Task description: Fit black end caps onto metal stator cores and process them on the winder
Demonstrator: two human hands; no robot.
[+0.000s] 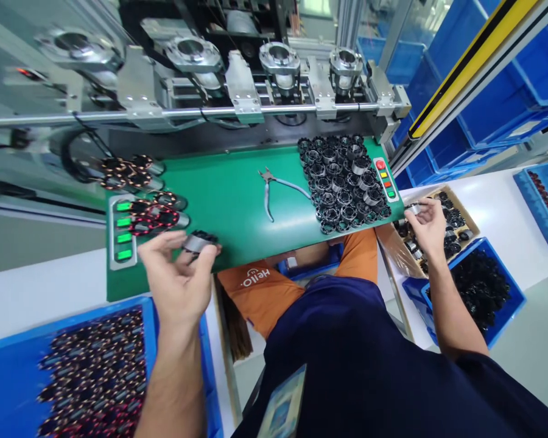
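Note:
My left hand [178, 283] is closed around an unwound motor stator [196, 243], a silvery ring with black end pieces, above the left front of the green work surface [219, 194]. Beside it lie wound stators [159, 217], some with red wire, others copper-coloured. Over a cardboard box [469, 226] of loose stators, my right hand [429, 230] pinches another stator [414, 208] between thumb and fingers. A block of unwound stators [340, 182] stands on the right part of the green surface. Blue-handled cutting pliers [267, 190] lie with jaws apart near the middle.
Behind the surface runs a machine with several round metal fixtures [279, 58] along a rail [301, 110]. Button panels [386, 179] sit at both ends. A blue bin [9, 371] at left holds wound stators; another blue bin [506, 322] at right holds black parts.

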